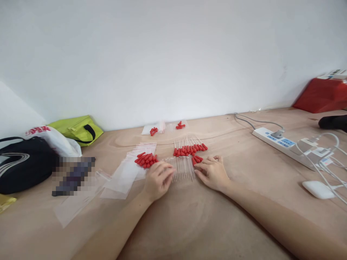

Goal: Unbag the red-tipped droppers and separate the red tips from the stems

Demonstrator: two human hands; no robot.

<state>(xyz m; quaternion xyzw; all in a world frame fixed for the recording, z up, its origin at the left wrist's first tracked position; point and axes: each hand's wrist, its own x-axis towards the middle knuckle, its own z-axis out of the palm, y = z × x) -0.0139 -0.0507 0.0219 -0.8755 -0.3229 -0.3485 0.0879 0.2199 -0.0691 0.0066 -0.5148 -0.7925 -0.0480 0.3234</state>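
Observation:
A row of bare glass dropper tubes (182, 169) lies side by side on the table between my two hands. My left hand (159, 180) is at the row's left end, fingers loosely bent and thumb apart. At the right end is my right hand (213, 173), its fingers bent and spread beside a few loose red rubber bulbs (197, 159). Just behind, glass droppers with red bulbs (189, 149) lie in another row, bulbs toward me. A heap of red bulbs (146, 160) rests on clear zip bags (121, 177) left of my left hand. My fingertips' contact with the tubes is unclear.
Small bags with red bulbs (153, 131) lie near the wall. On the right are a white power strip (282, 144) with cables and a white charger case (318, 189). A black bag (27, 164) and a yellow-green bag (78, 130) stand at the left.

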